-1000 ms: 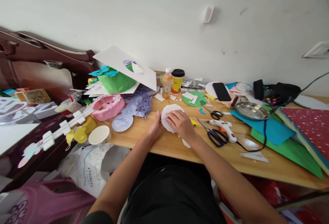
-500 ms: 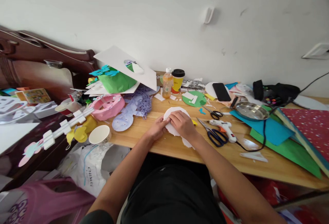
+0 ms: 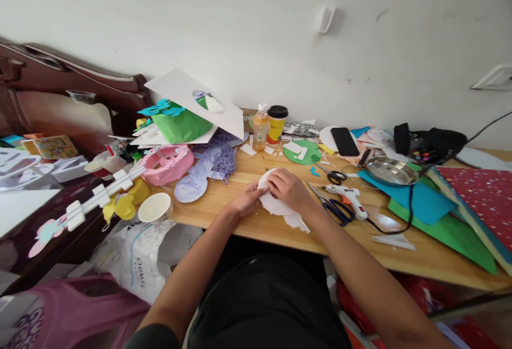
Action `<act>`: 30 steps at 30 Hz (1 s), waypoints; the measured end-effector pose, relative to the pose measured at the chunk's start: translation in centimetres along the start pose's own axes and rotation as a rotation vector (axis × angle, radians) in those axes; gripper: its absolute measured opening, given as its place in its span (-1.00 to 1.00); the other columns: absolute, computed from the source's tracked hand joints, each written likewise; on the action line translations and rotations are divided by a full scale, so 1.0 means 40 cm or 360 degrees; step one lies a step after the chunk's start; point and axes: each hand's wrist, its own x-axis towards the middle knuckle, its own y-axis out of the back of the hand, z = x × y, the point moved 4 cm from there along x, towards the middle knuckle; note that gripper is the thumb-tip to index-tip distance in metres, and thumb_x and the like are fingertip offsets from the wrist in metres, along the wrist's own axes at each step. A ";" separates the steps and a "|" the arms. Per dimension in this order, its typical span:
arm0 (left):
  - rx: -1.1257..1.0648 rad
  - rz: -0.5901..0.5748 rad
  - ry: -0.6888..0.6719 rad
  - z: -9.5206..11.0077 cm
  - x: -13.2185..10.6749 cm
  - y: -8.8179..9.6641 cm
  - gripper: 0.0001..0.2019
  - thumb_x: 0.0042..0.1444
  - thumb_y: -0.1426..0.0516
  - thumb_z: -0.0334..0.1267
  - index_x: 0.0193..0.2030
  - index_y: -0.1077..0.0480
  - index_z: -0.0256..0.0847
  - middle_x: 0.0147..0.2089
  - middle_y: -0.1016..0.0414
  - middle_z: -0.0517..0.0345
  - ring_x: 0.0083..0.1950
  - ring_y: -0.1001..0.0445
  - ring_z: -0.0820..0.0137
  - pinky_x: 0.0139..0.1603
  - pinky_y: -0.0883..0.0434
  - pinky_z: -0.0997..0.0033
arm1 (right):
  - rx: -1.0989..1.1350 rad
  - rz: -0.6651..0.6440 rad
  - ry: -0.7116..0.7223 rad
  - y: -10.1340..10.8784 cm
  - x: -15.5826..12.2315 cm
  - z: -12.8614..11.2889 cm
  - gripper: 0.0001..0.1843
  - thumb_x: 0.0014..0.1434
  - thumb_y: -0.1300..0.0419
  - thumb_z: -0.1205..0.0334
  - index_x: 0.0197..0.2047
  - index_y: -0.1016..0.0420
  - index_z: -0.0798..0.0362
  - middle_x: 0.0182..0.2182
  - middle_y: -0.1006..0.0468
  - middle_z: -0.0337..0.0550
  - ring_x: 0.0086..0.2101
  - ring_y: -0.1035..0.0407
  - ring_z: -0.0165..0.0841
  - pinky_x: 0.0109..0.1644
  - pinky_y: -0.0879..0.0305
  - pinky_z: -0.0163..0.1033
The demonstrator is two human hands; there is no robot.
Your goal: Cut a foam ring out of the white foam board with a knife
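Observation:
Both hands hold a white paper cutout [image 3: 276,206] with a wavy edge, just above the front of the wooden table. My left hand [image 3: 247,200] grips its left edge between thumb and fingers. My right hand [image 3: 288,190] is closed over its upper part, with the fingertips bent against the paper and partly hidden. To the right of my right hand lie dark-handled scissors [image 3: 338,211] and a white glue gun [image 3: 350,199] with an orange trigger. A smaller pair of scissors [image 3: 335,176] rests behind them.
Behind my hands stand a drink bottle [image 3: 261,129] and a yellow cup [image 3: 276,125] with a black lid. A paper bowl [image 3: 155,208] sits at the left table edge. A metal dish [image 3: 392,171], coloured sheets and the glue gun's black cord [image 3: 411,210] occupy the right side.
The white paper has turned in my hands, so its upper part looks narrower and its lower edge reaches further right. My right hand has shifted slightly right; my left hand still pinches the edge.

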 end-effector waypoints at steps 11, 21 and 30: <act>0.0040 -0.0042 -0.0081 -0.006 0.008 -0.001 -0.56 0.01 -0.43 -0.16 -0.01 -0.52 -0.30 -0.17 -0.60 0.00 -0.20 -0.57 0.31 -0.09 -0.44 0.34 | 0.0170 0.0317 -0.0408 0.016 0.004 0.016 -0.83 0.42 -0.02 0.30 -0.14 -0.44 0.02 -0.21 -0.51 0.01 -0.13 -0.39 -0.14 0.01 -0.41 0.02; -0.0101 0.0220 -0.0170 0.012 -0.037 -0.018 -0.62 0.02 -0.41 -0.16 -0.07 -0.54 -0.33 -0.22 -0.63 0.01 -0.26 -0.57 0.33 -0.15 -0.44 0.38 | 0.0349 0.0077 -0.0330 0.025 0.025 -0.031 -0.81 0.37 -0.14 0.21 -0.01 -0.53 -0.01 -0.11 -0.57 0.01 -0.04 -0.41 -0.10 0.07 -0.39 0.05; -0.0190 0.0343 -0.0236 0.009 -0.173 -0.116 -0.52 0.12 -0.36 -0.06 0.13 -0.49 -0.24 -0.02 -0.63 -0.06 0.02 -0.57 0.18 0.02 -0.44 0.31 | 0.0506 0.0060 -0.0596 0.065 0.026 -0.110 -0.86 0.40 -0.07 0.25 -0.22 -0.41 -0.01 -0.27 -0.50 -0.08 -0.18 -0.39 -0.18 -0.06 -0.37 -0.03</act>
